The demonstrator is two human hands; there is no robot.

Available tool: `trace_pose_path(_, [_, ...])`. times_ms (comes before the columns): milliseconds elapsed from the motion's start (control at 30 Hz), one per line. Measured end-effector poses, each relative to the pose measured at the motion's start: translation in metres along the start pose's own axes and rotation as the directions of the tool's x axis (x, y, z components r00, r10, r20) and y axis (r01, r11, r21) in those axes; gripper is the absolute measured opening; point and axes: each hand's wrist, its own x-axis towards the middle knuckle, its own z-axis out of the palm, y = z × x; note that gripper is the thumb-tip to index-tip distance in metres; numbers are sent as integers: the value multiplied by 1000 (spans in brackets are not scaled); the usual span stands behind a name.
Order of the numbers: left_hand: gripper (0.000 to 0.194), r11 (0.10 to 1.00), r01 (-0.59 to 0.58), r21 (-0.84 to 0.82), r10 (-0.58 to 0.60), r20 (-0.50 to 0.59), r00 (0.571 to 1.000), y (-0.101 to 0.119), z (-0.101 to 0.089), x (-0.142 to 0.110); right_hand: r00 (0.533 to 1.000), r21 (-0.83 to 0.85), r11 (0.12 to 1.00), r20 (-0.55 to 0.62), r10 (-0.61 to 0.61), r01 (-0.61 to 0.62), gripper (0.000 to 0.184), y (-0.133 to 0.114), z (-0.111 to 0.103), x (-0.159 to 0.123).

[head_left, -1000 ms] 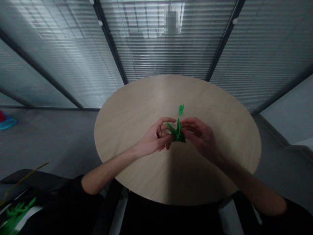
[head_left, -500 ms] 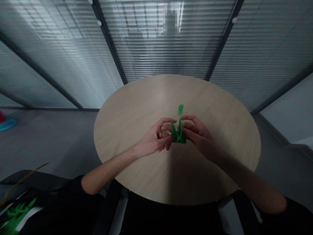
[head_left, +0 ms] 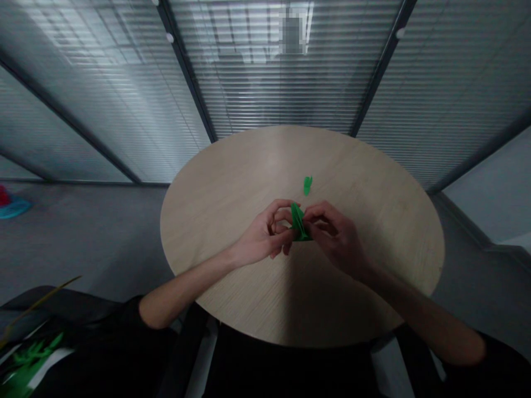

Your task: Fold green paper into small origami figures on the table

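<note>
Our left hand and right hand both pinch a folded green piece held between them over a round wooden table, a small green scrap lying just beyond.

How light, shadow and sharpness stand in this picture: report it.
Head view: dim overall, brightest at the blinds; head view: a shadow falls on the near part of the table, and the right hand looks darker than the left hand; head view: the green piece lacks fine detail.
</note>
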Motion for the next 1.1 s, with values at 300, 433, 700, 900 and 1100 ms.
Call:
trace_pose_path(300, [47, 999, -41, -7, 39, -176, 984, -7, -4, 6, 996, -129, 988, 58, -72, 79, 21, -5, -2, -2])
trace_pose_path(433, [43, 997, -74, 31, 78, -199, 977, -8, -3, 5, 996, -186, 979, 23, -81, 84, 16, -5, -1, -1])
trace_pose_path(700, [34, 961, -126, 246, 165, -146, 975, -5, 1, -1, 999, -102, 995, -45, -27, 22, 15, -3, -3, 0])
trace_pose_path(900, [26, 852, -245, 462, 341, -135, 930, -6, -2, -2, 994, 26, 998, -89, 57, -55, 17, -7, -4, 2])
trace_pose_path(1100, [19, 746, -321, 583, 443, -75, 893, -1, -4, -4, 995, 18, 998, -76, 58, -57, 16, -8, -4, 2])
